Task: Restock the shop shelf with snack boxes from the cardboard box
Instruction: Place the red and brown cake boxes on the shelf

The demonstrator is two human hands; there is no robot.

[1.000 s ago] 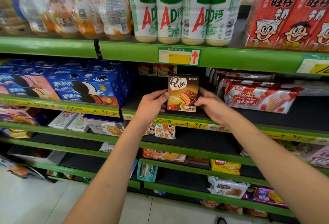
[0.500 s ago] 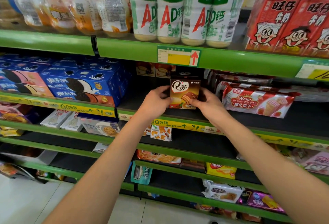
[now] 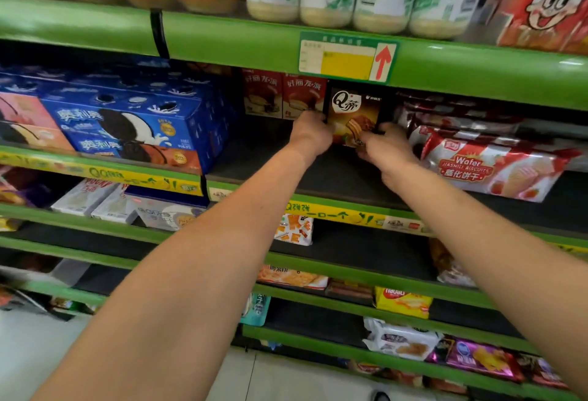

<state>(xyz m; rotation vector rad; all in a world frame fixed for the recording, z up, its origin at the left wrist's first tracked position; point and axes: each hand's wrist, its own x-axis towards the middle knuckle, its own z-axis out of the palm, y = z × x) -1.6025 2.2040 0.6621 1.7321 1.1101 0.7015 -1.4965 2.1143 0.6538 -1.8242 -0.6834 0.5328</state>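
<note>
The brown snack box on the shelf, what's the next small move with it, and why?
Probably let go. The brown box already stands upright deep on the shelf beside the red boxes, with the left hand and right hand gripping its lower corners.

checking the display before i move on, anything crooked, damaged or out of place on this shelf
Nothing looks damaged or spilled. The brown Q snack box stands upright between both hands, left hand and right hand, beside the red snack boxes. The wafer biscuit packs lie in a loose, slightly skewed pile.
</note>
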